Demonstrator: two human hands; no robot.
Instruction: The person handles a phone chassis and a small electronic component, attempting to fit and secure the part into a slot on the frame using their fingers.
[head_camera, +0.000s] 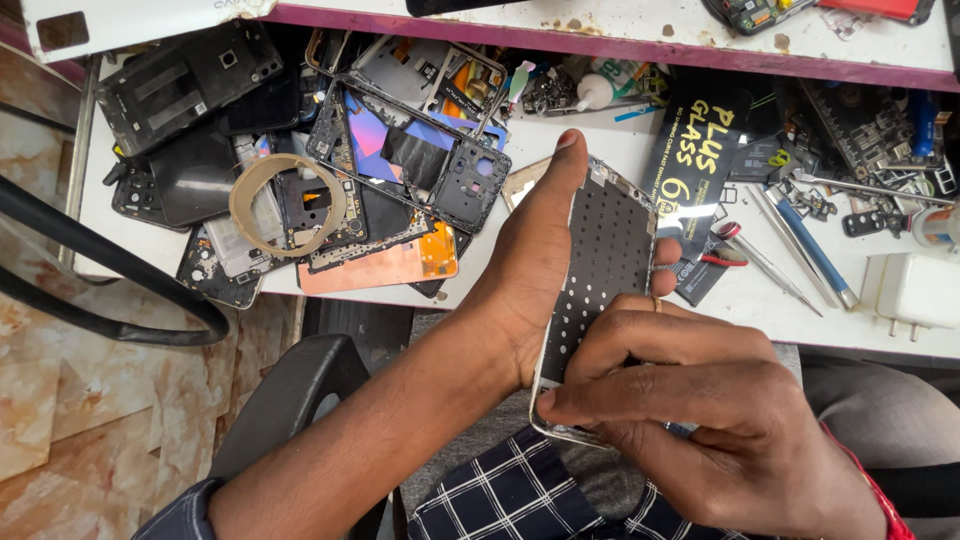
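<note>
Head view, single frame. One opened phone body, a thin silver-edged frame with a dark perforated inner plate (600, 260), was held upright over the lap, before the white workbench (760, 300). Left hand (530, 270) gripped its long edge, thumb extended; right hand (700, 410) pinched the lower corner, fingers curled. Judged light, stiff yet easily bent, sharp-rimmed; best held by the side edges. Also counted: one tan tape ring (288, 205), one white charger plug (912, 290), one blue-handled tool (812, 250), several loose phone frames (410, 150).
</note>
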